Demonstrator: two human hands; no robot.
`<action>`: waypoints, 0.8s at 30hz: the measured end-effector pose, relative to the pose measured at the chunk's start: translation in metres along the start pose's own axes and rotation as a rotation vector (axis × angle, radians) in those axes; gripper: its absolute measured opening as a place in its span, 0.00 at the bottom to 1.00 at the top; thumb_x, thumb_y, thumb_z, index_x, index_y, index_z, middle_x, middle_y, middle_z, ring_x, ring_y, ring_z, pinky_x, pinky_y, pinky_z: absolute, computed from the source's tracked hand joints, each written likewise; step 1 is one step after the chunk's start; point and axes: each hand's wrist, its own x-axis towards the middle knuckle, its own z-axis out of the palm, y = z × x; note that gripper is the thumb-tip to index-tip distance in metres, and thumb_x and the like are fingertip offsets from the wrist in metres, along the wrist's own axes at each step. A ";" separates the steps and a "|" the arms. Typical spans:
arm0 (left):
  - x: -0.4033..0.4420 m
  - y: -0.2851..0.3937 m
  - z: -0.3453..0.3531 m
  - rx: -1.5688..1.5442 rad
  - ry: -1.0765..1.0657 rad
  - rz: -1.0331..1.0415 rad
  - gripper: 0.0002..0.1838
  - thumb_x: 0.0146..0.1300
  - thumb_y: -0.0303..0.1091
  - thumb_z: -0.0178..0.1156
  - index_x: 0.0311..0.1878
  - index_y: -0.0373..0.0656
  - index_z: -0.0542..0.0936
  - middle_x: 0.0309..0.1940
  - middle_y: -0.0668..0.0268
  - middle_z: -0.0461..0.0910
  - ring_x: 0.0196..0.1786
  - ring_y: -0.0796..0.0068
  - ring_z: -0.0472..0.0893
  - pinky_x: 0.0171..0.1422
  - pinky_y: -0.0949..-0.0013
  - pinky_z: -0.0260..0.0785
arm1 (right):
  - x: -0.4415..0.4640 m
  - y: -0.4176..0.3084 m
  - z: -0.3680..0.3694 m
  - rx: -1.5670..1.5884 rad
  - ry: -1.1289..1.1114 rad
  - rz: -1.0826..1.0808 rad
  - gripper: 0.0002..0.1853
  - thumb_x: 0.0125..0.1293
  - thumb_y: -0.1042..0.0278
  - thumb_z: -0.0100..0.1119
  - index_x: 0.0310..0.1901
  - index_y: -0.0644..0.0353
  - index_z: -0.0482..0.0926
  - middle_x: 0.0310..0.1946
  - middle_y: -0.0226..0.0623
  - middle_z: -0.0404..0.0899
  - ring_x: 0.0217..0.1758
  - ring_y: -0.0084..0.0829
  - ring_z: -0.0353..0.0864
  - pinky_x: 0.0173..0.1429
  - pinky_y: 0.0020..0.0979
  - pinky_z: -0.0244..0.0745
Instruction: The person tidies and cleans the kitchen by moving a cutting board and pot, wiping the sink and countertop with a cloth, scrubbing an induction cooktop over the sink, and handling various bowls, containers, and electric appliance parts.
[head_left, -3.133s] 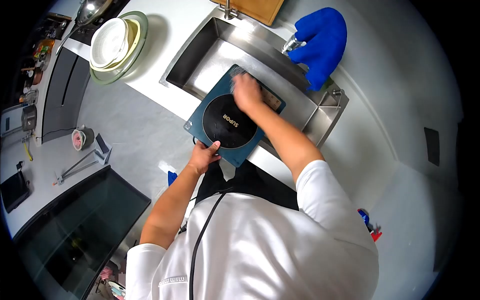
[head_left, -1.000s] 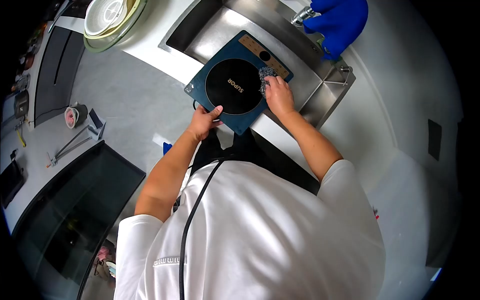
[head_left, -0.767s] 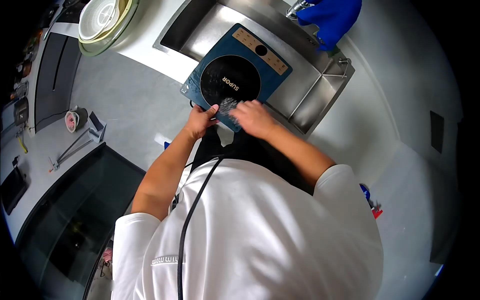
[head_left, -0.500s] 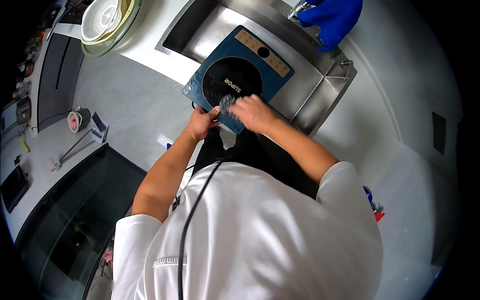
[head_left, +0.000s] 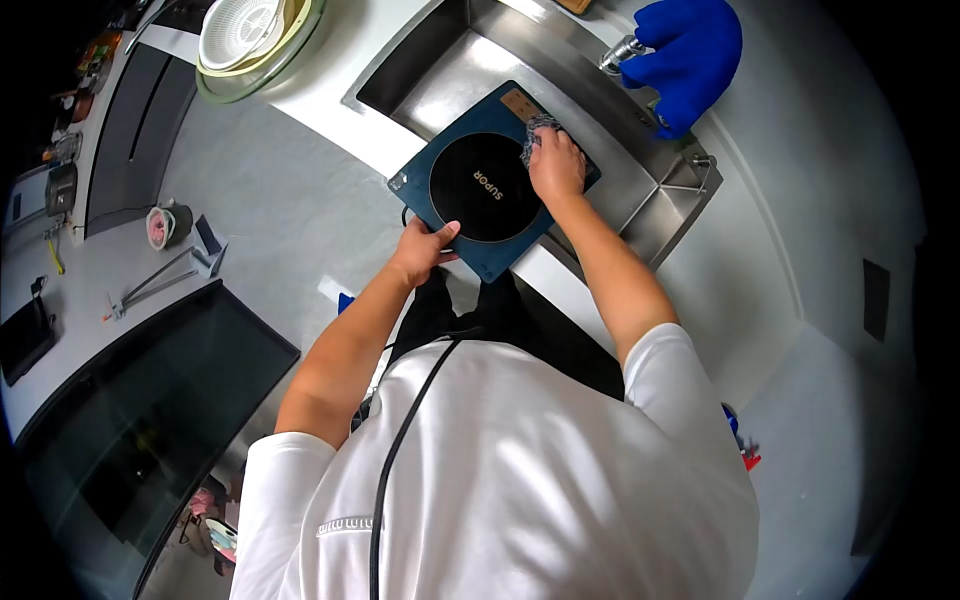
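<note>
A dark blue square induction cooker (head_left: pixel 484 187) with a round black plate marked SUPOR lies over the front edge of the steel sink (head_left: pixel 640 205). My left hand (head_left: pixel 428 250) grips its near left edge, thumb on top and fingers underneath. In my right hand (head_left: pixel 558 168) is a grey wire scrubber (head_left: pixel 538 138), pressed on the cooker's far right part, where hand and scrubber cover much of the tan control strip (head_left: pixel 520 103).
A blue cloth (head_left: pixel 690 60) hangs over the faucet (head_left: pixel 622 53) behind the sink. Stacked basins and a white strainer (head_left: pixel 240 32) stand on the counter at the upper left. On the floor are a bin (head_left: pixel 168 226) and a dustpan (head_left: pixel 206 250).
My right hand with the scrubber has moved from the cooker's near edge up to the control strip at its far right. My left hand keeps its hold on the cooker. The camera view has shifted.
</note>
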 end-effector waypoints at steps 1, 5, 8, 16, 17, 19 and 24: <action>0.000 -0.001 0.000 0.001 0.000 -0.006 0.25 0.70 0.34 0.66 0.65 0.42 0.67 0.58 0.61 0.79 0.55 0.63 0.82 0.54 0.53 0.81 | 0.002 -0.004 0.002 -0.039 0.037 0.051 0.09 0.71 0.68 0.49 0.46 0.54 0.80 0.41 0.44 0.82 0.44 0.48 0.84 0.48 0.53 0.75; 0.001 0.007 0.002 0.019 -0.001 -0.018 0.26 0.70 0.34 0.66 0.65 0.42 0.67 0.59 0.61 0.79 0.57 0.62 0.81 0.55 0.52 0.80 | -0.045 -0.075 0.000 0.289 -0.083 -0.542 0.10 0.67 0.66 0.54 0.47 0.52 0.81 0.37 0.39 0.80 0.44 0.42 0.83 0.49 0.47 0.73; 0.009 -0.005 -0.003 0.001 0.020 0.001 0.27 0.69 0.36 0.68 0.65 0.42 0.68 0.55 0.62 0.81 0.51 0.64 0.83 0.49 0.59 0.81 | -0.006 -0.039 -0.005 0.184 -0.189 -0.599 0.11 0.67 0.68 0.53 0.48 0.53 0.82 0.40 0.39 0.81 0.46 0.44 0.83 0.51 0.47 0.74; 0.008 -0.006 -0.001 -0.020 0.030 0.014 0.27 0.69 0.39 0.68 0.65 0.43 0.69 0.53 0.63 0.82 0.49 0.65 0.84 0.48 0.63 0.82 | 0.020 -0.046 0.015 0.076 -0.274 -0.524 0.18 0.72 0.69 0.48 0.61 0.48 0.79 0.44 0.42 0.79 0.49 0.43 0.81 0.54 0.47 0.71; 0.010 -0.009 -0.002 -0.022 0.028 0.016 0.26 0.69 0.39 0.68 0.65 0.43 0.69 0.53 0.63 0.82 0.49 0.66 0.85 0.48 0.62 0.82 | 0.035 -0.035 0.023 0.078 -0.210 -0.401 0.20 0.70 0.68 0.54 0.63 0.45 0.79 0.42 0.41 0.78 0.45 0.45 0.80 0.51 0.46 0.71; 0.012 -0.007 -0.002 -0.012 0.015 0.019 0.26 0.70 0.39 0.67 0.65 0.43 0.69 0.53 0.63 0.82 0.50 0.66 0.84 0.50 0.61 0.81 | 0.057 -0.012 0.025 0.026 -0.106 -0.238 0.19 0.71 0.68 0.53 0.62 0.44 0.79 0.43 0.42 0.78 0.46 0.46 0.80 0.51 0.47 0.72; 0.015 -0.009 -0.009 0.009 -0.033 -0.027 0.26 0.71 0.36 0.66 0.65 0.42 0.66 0.59 0.62 0.78 0.57 0.63 0.81 0.56 0.54 0.80 | -0.006 -0.031 0.007 0.078 -0.112 -0.286 0.15 0.70 0.68 0.52 0.55 0.49 0.82 0.43 0.41 0.78 0.47 0.44 0.80 0.50 0.48 0.72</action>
